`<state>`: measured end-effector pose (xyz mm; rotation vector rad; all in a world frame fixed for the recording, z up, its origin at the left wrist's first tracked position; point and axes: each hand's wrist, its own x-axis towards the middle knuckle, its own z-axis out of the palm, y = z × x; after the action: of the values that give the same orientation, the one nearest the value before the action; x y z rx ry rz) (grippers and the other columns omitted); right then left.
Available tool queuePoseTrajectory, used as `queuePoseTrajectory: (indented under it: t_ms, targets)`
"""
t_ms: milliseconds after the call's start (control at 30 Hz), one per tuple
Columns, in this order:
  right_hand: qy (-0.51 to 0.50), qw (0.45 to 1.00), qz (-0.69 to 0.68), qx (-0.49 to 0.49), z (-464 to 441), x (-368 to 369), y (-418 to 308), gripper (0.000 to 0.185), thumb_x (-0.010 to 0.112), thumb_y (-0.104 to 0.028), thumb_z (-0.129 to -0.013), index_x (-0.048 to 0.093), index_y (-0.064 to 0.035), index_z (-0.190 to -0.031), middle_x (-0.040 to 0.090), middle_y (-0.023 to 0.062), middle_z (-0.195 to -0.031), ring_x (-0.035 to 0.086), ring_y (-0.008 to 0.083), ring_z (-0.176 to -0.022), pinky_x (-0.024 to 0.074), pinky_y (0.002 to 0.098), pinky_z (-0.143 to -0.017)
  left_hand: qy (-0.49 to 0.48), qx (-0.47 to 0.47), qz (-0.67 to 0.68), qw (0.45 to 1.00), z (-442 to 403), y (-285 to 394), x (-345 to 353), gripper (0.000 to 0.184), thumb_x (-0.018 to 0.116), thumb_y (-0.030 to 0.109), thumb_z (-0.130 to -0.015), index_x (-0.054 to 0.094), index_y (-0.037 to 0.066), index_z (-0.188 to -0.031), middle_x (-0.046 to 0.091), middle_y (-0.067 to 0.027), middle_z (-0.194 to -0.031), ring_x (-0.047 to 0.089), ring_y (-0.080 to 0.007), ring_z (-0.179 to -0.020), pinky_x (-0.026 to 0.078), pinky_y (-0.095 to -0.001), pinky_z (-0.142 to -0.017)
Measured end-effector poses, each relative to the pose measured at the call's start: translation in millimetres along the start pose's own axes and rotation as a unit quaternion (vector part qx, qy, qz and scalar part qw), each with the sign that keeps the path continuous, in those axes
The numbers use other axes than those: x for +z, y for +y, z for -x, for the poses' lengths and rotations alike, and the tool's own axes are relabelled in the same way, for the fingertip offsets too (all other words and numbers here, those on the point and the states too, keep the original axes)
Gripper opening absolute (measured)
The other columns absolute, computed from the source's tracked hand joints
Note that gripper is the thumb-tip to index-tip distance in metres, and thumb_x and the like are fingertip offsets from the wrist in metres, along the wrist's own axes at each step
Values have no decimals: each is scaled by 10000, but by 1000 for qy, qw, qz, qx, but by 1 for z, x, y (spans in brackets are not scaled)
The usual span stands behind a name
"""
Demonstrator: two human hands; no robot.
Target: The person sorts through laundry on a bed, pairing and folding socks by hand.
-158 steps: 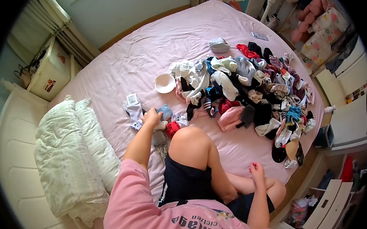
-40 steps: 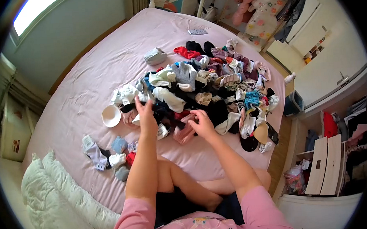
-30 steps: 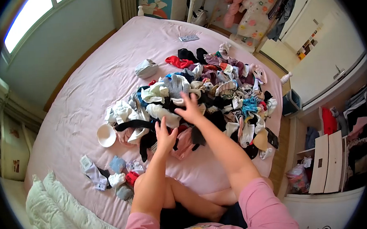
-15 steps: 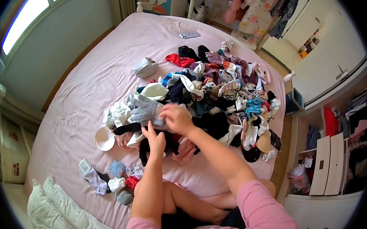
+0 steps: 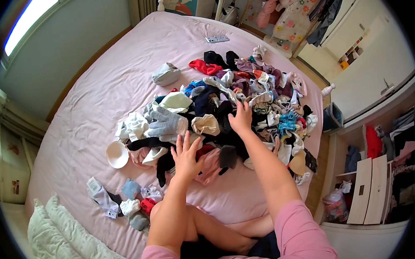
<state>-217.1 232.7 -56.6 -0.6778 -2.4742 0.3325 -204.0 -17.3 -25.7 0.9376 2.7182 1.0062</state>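
My left hand (image 5: 187, 158) is open with fingers spread, over the near side of the clothes pile. Just beyond its fingertips lies a grey knitted glove (image 5: 166, 125), beside a crumpled cream cloth item (image 5: 206, 125). My right hand (image 5: 241, 118) reaches into the middle of the pile, fingers bent and closed at the end of a long white sock (image 5: 223, 85). Dark garments lie under and between both hands. A small dark grey bundle (image 5: 227, 156) and a pink garment (image 5: 210, 167) sit at the pile's near edge.
A white bowl-shaped cup (image 5: 117, 155) lies left of the pile. Several small folded items, including a red one (image 5: 148, 205), are near my left knee. A grey bundle (image 5: 166, 74) and a phone (image 5: 217, 39) rest farther up the pink bedsheet (image 5: 107, 102).
My hands have moved apart, leaving the grey glove. The right hand went forward and right to the white sock, which has shifted right. The cream item and dark grey bundle now show.
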Motion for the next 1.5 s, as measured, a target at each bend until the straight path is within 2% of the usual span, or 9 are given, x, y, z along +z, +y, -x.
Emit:
queuePoseTrajectory:
  t_ms: [167, 400, 600, 733, 933, 1033, 1300, 1400, 1500]
  targets:
    - [6, 961, -218, -171, -10, -13, -48, 167, 588, -119, -707, 610, -96, -870, 515, 169, -1004, 480, 344, -948, 378, 405, -840, -28, -51, -23, 998, 1, -5, 11, 508, 654, 264, -670, 510, 143, -1142, 196, -121, -1397, 134, -346, -1288, 181, -596, -956]
    - [-195, 948, -249, 28, 5, 51, -74, 386, 574, -331, -798, 566, -99, -1106, 525, 171, -1135, 503, 313, -1022, 351, 365, -925, -47, -38, -59, 996, 2, -11, 11, 476, 655, 263, -668, 529, 137, -1109, 202, -107, -1397, 135, -337, -1288, 194, -620, -934]
    - [-80, 560, -780, 270, 6, -30, -41, 131, 601, -152, -803, 618, -146, -933, 614, 0, -913, 562, 99, -846, 436, 242, -714, -36, -43, -44, 997, 3, -13, 10, 461, 654, 259, -665, 540, 138, -1095, 220, -93, -1391, 147, -336, -1284, 188, -616, -937]
    - [-63, 482, -821, 299, 18, -76, -21, 276, 505, -59, -835, 477, -133, -1099, 562, 65, -1026, 559, 209, -916, 473, 343, -730, -16, -42, -26, 999, 2, -13, 12, 436, 651, 253, -665, 552, 134, -1072, 242, -91, -1382, 154, -335, -1283, 172, -622, -940]
    - [-178, 553, -730, 360, 65, -83, -2, 282, 521, -64, -820, 458, -105, -1092, 556, 42, -996, 570, 180, -845, 482, 334, -680, 126, 19, 70, 989, -3, -12, 11, 188, 573, 136, -770, 568, 89, -952, 585, -56, -968, 537, -218, -830, 430, -321, -770]
    - [-219, 626, -644, 382, 103, -87, -21, 277, 540, -60, -807, 465, -99, -1070, 556, 26, -956, 559, 148, -809, 479, 305, -651, -151, -171, 514, 827, -4, -8, 27, 260, 545, 249, -830, 536, 41, -987, 569, -59, -910, 540, -161, -797, 446, -278, -677]
    - [-174, 796, -525, 246, 167, -76, -42, 221, 550, 3, -758, 497, -63, -962, 512, 7, -902, 499, 96, -813, 414, 218, -731, -178, -245, 552, 777, 3, -6, 35, 149, 553, 146, -831, 526, 45, -938, 566, -25, -799, 520, -87, -685, 424, -220, -584]
    - [-84, 673, -644, 354, 169, -91, -35, 229, 535, -16, -760, 491, -63, -979, 521, 12, -914, 495, 92, -838, 414, 225, -730, -134, -256, 577, 764, -2, -13, 33, 123, 522, 178, -851, 527, 72, -914, 573, -3, -801, 529, -89, -687, 431, -230, -628]
    - [-20, 653, -641, 402, 180, -94, -14, 237, 474, -7, -768, 474, -63, -998, 531, 42, -925, 531, 143, -850, 436, 264, -773, -91, -280, 595, 748, -3, -13, 30, 131, 496, 212, -867, 513, 93, -918, 578, -1, -847, 535, -101, -706, 447, -261, -700]
